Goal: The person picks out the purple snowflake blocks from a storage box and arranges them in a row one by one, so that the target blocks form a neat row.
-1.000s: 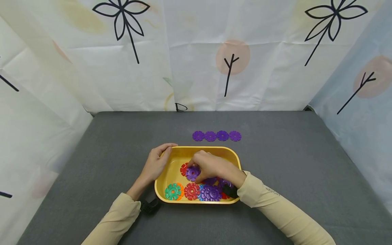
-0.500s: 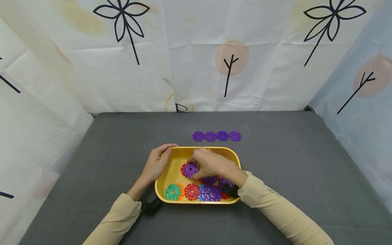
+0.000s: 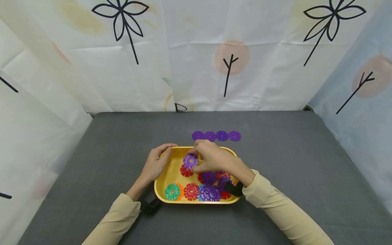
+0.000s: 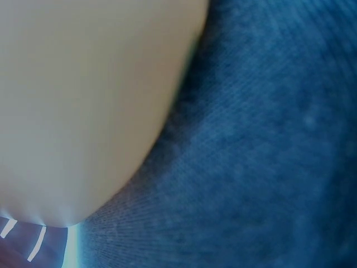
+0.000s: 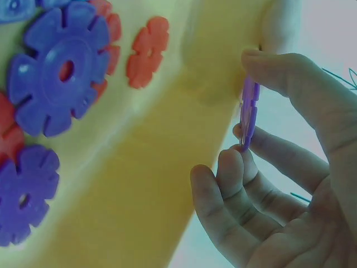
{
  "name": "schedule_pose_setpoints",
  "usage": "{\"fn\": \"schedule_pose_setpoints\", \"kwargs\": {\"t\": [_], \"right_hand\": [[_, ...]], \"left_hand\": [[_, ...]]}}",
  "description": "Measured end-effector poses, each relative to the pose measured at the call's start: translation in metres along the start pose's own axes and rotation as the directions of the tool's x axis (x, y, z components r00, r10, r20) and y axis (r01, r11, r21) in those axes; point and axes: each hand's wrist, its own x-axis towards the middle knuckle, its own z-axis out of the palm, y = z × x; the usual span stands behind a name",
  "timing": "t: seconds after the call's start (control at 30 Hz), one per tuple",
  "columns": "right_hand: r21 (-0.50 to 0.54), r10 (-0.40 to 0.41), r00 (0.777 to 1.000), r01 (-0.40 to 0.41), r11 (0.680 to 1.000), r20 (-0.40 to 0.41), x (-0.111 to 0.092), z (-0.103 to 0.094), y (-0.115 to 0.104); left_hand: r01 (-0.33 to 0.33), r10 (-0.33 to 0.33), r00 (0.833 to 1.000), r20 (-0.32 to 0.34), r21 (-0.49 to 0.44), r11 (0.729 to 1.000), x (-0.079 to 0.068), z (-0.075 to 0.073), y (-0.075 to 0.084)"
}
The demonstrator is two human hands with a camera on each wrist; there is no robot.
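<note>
In the head view my right hand (image 3: 212,157) pinches a purple flower-shaped disc (image 3: 190,161) between thumb and fingers, lifted over the yellow tray (image 3: 163,177). The right wrist view catches this disc (image 5: 249,111) edge-on. My left hand (image 3: 157,162) holds the tray's left rim near its far corner. Inside the tray, a red disc (image 3: 186,170) lies just below the held one. Several more discs lie along the near side: a green one (image 3: 173,191), a red one (image 3: 191,191) and a purple one (image 3: 210,193) among them. The left wrist view shows only a blurred pale surface and cloth.
Beyond the tray's far edge, several purple discs (image 3: 222,135) lie in a side-by-side row on the grey table (image 3: 275,153). Printed white cloth (image 3: 196,78) stands behind the table and at both sides.
My right hand has risen from the tray floor and moved toward the far edge, carrying the purple disc. The red disc beneath is more uncovered. My left hand has stayed put.
</note>
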Motion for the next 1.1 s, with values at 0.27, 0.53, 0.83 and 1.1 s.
{"fn": "schedule_pose_setpoints", "kwargs": {"t": [0.27, 0.53, 0.83, 1.1], "right_hand": [[0.031, 0.050, 0.997, -0.048, 0.998, -0.054, -0.010, -0.017, 0.003], [0.086, 0.106, 0.985, -0.095, 0.992, -0.137, -0.023, -0.034, 0.018], [0.094, 0.167, 0.955, -0.148, 0.985, -0.244, -0.036, -0.047, 0.048], [0.112, 0.291, 0.912, -0.269, 0.957, -0.288, -0.047, -0.053, 0.087]], "left_hand": [[-0.007, 0.007, 1.000, -0.011, 0.009, 1.000, -0.001, 0.000, 0.000], [-0.005, 0.005, 1.000, -0.010, 0.006, 1.000, -0.002, 0.000, 0.000], [-0.004, 0.003, 1.000, -0.002, -0.011, 1.000, -0.002, -0.001, 0.000], [-0.001, 0.001, 1.000, 0.002, -0.031, 1.000, -0.002, 0.000, 0.000]]}}
